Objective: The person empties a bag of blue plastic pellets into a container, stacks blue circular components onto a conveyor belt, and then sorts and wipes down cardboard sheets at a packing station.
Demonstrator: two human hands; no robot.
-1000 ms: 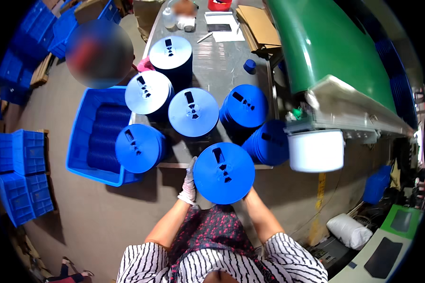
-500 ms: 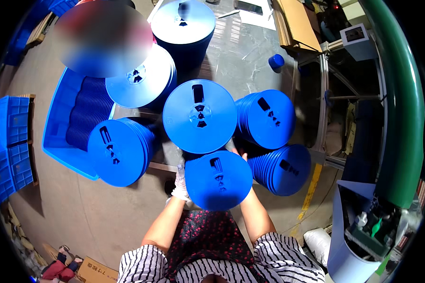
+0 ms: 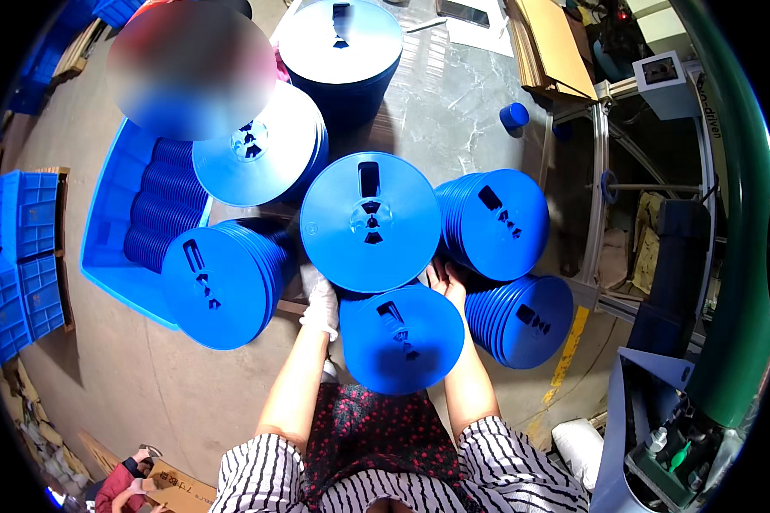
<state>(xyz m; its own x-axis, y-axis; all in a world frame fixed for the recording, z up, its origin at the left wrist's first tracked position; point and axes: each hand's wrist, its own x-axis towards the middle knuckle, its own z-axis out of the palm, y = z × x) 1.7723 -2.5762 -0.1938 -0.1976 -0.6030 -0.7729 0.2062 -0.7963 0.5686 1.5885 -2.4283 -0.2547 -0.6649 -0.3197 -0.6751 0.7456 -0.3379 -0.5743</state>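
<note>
Several stacks of flat blue plastic reels stand around the near table edge. In the middle is a tall stack with a round top reel [image 3: 370, 222]. Right in front of me, a nearer stack of reels [image 3: 402, 338] overlaps its near side. My left hand [image 3: 319, 306], in a white glove, lies along the left side between these two stacks, fingers stretched forward, tips partly hidden. On the other side my right hand [image 3: 446, 282] reaches past the near stack, its fingers apart beside the middle stack. Whether either hand touches the reels I cannot tell.
More reel stacks stand at left [image 3: 214, 291], right [image 3: 500, 224] and near right [image 3: 526, 322]. A blue crate [image 3: 115, 248] of reels sits at far left, below a blurred person. The grey table [image 3: 466, 111] bears a blue cap [image 3: 513, 115] and a phone [image 3: 463, 11].
Both my hands have moved forward from the sides of the near stack toward the middle stack. The view has shifted slightly; the stacks appear to stay in place.
</note>
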